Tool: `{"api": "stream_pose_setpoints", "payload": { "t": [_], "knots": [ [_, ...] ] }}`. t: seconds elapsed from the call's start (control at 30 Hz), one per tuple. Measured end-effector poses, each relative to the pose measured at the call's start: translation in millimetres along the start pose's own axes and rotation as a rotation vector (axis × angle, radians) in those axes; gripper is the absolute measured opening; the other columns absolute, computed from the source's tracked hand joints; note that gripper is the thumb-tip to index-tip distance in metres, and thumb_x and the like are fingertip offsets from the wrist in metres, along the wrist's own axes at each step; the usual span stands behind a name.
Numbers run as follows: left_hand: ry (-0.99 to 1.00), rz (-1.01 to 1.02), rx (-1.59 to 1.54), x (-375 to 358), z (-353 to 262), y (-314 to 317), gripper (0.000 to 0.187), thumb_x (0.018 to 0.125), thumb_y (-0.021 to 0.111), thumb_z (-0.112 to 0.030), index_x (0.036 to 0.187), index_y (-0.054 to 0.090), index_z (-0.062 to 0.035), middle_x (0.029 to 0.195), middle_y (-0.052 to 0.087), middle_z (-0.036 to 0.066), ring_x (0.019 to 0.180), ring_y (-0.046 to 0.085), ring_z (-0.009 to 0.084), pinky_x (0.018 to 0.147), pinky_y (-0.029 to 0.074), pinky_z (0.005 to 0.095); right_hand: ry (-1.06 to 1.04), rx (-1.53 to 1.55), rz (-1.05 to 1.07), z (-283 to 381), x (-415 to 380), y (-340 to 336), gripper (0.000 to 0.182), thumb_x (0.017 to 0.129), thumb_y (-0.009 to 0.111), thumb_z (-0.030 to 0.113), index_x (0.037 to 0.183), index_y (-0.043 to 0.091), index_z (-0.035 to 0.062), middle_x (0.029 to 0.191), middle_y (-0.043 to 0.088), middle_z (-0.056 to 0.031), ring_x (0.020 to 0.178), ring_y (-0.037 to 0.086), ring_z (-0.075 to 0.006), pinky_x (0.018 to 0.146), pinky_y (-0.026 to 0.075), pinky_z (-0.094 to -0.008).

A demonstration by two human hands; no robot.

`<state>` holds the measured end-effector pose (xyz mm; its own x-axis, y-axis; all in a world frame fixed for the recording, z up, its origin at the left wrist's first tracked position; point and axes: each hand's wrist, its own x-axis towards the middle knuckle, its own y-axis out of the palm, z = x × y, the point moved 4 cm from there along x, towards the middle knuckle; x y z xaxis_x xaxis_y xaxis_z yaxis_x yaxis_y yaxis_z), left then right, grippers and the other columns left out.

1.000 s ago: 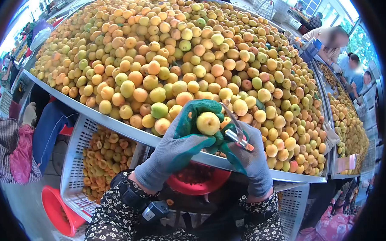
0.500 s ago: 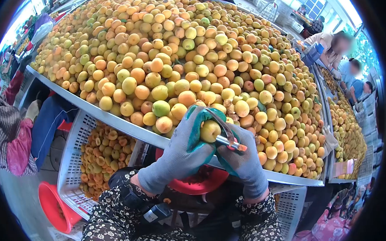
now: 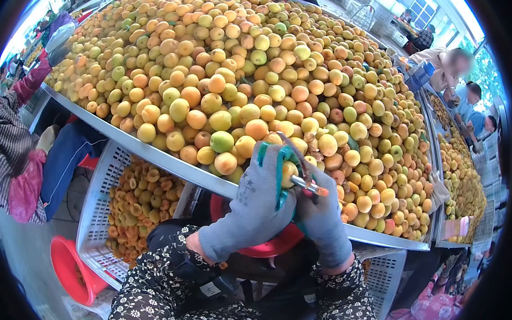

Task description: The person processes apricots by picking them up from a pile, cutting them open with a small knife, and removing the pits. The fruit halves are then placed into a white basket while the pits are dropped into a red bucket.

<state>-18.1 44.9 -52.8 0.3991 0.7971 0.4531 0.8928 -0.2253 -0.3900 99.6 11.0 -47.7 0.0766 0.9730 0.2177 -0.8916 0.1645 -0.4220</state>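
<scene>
Fingers [image 3: 267,159] of the left hand [image 3: 257,199], in a grey glove with green coating, are curled closed around a yellow apricot [image 3: 288,173], which shows only as a small patch between the glove's green fingertips and the other hand. The right hand [image 3: 323,214], gloved the same way, presses against the left, its fingers wrapped shut on the handle of a small knife [image 3: 303,178]; the thin metal blade rises from the grip and lies against the upper right side of the apricot, and an orange tip pokes out just right of the fingers. Both hands hover over the near metal rim of the table [image 3: 154,158], with the held fruit just in front of the heap of apricots [image 3: 252,64] that fills the table beyond the fingertips. One green apricot [image 3: 221,141] lies near the left fingers, up and to their left. Directly below the hands sits a red bowl [image 3: 270,247], mostly hidden by them. Well to the left of the left wrist and lower down, a white perforated crate [image 3: 107,182] holds cut apricot halves [image 3: 142,200], and a red bucket [image 3: 74,273] stands left of that. Far beyond the right hand, other people [image 3: 450,68] sit along a second table [image 3: 465,175] of fruit.
</scene>
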Motion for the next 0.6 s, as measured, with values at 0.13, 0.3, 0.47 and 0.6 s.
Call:
{"api": "stream_pose_setpoints", "payload": {
  "t": [0.13, 0.3, 0.47, 0.6],
  "knots": [
    [-0.153, -0.058, 0.023, 4.0, 6.3, -3.9, 0.047, 0.073, 0.061, -0.009, 0.115, 0.041, 0.0016, 0.111, 0.044, 0.026, 0.097, 0.049, 0.0452, 0.084, 0.041, 0.048, -0.016, -0.505, -0.094, 7.5, 8.3, 5.4, 0.027, 0.077, 0.061, 0.012, 0.1, 0.051, 0.0035, 0.094, 0.056, -0.0176, 0.077, 0.059, -0.0377, 0.065, 0.048, -0.0427],
    [-0.196, -0.211, -0.2, 5.4, 12.4, -22.8, 0.045, 0.07, 0.067, -0.008, 0.108, 0.046, 0.0001, 0.101, 0.049, 0.018, 0.088, 0.053, 0.0304, 0.08, 0.044, 0.0388, -0.103, -0.799, -0.299, 17.1, 15.4, 10.6, 0.026, 0.077, 0.058, 0.007, 0.101, 0.05, 0.0065, 0.095, 0.053, -0.0146, 0.077, 0.058, -0.037, 0.063, 0.047, -0.0442],
    [-0.286, -0.125, -0.68, 13.6, 22.2, -37.2, 0.037, 0.065, 0.059, -0.001, 0.101, 0.053, -0.0025, 0.095, 0.052, 0.008, 0.084, 0.053, 0.0184, 0.078, 0.045, 0.0311, -0.068, -0.463, -0.294, -2.9, 21.9, -26.3, 0.012, 0.075, 0.061, 0.008, 0.084, 0.054, 0.005, 0.074, 0.053, -0.0141, 0.068, 0.055, -0.034, 0.06, 0.043, -0.0401],
    [-0.075, -0.1, -0.387, 24.6, 16.8, -38.9, 0.035, 0.062, 0.058, 0.001, 0.097, 0.057, -0.0041, 0.093, 0.054, 0.009, 0.087, 0.055, 0.0223, 0.08, 0.045, 0.0315, -0.08, -0.352, 0.033, 4.8, 18.2, -15.4, 0.016, 0.073, 0.066, 0.013, 0.075, 0.054, 0.003, 0.067, 0.052, -0.0141, 0.066, 0.054, -0.033, 0.06, 0.042, -0.0393]
  ]
}}
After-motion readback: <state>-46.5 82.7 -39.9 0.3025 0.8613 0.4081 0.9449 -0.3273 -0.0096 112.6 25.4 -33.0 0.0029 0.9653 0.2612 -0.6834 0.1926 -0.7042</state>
